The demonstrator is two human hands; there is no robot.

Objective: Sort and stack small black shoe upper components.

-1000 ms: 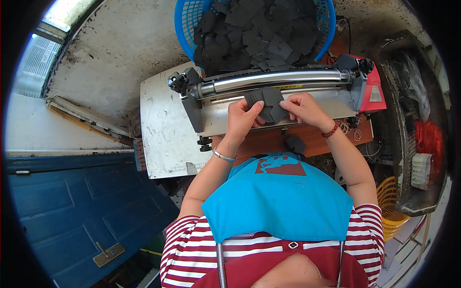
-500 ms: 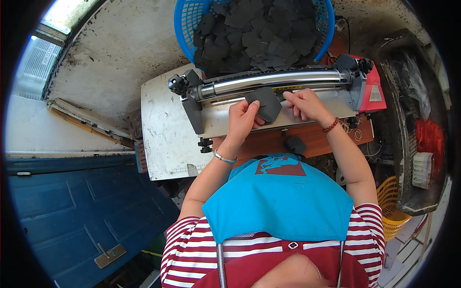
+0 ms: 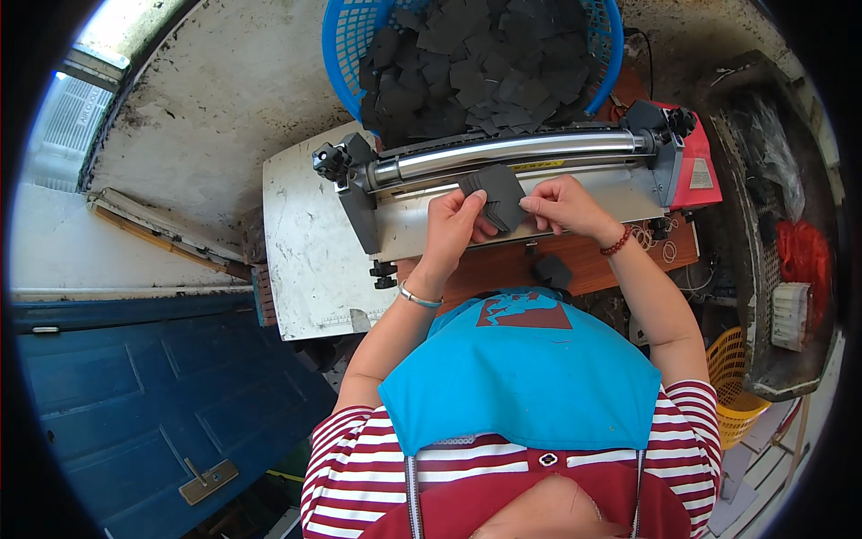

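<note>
My left hand (image 3: 451,225) grips a fanned stack of thin, dark grey, many-sided pieces (image 3: 501,193), its thumb on top and fingers beneath. Facing it, my right hand (image 3: 575,208) pinches at the stack's right corner with thumb and forefinger, the other fingers curled in. Both hands are over the metal feed plate (image 3: 409,216) of a machine with a long shiny roller (image 3: 530,151). A loose dark piece (image 3: 551,269) lies lower down, by the reddish-brown board (image 3: 611,263) and close to my apron.
Behind the roller a blue basket (image 3: 342,63) holds a heap of similar dark pieces. At the left is a white tabletop (image 3: 310,242); a red machine housing (image 3: 696,171) is at the right. Farther right are a long dark trough (image 3: 781,377) and a yellow basket (image 3: 732,395).
My right hand has shifted slightly left and down, its fingertips closing at the stack's right corner. My left hand keeps hold of the stack in nearly the same place.
</note>
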